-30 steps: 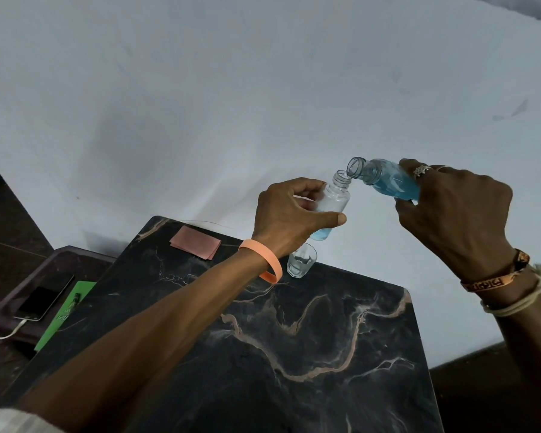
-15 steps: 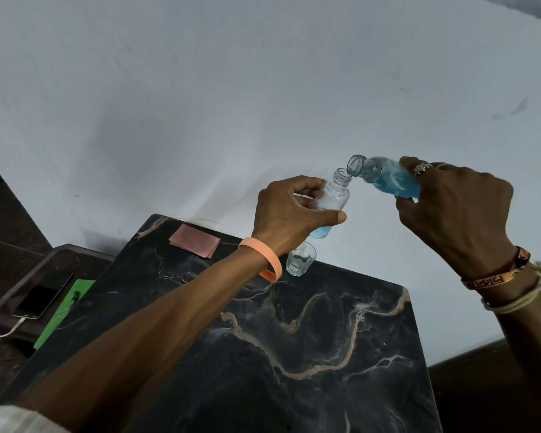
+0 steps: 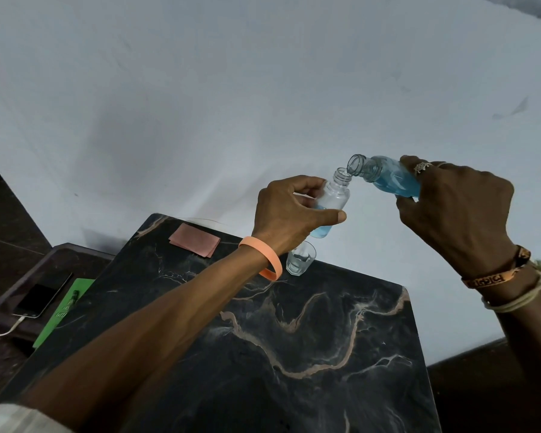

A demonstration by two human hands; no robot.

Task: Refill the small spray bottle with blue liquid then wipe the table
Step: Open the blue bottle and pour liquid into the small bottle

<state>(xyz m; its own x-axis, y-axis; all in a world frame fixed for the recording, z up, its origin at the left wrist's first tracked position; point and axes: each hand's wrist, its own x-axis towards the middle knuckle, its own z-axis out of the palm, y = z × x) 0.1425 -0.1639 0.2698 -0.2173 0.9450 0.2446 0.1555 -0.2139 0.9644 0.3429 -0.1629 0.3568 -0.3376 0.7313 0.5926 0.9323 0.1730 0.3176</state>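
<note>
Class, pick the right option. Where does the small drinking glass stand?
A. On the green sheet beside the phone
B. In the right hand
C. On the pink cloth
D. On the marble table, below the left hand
D: the glass stands on the marble table just below the left hand, apart from the pink cloth.

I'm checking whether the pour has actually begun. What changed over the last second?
The right hand brought the larger bottle closer, so its mouth now sits right at the small bottle's opening. No stream is visible. Both grips are unchanged; the glass, pink cloth and table stayed put.
</note>
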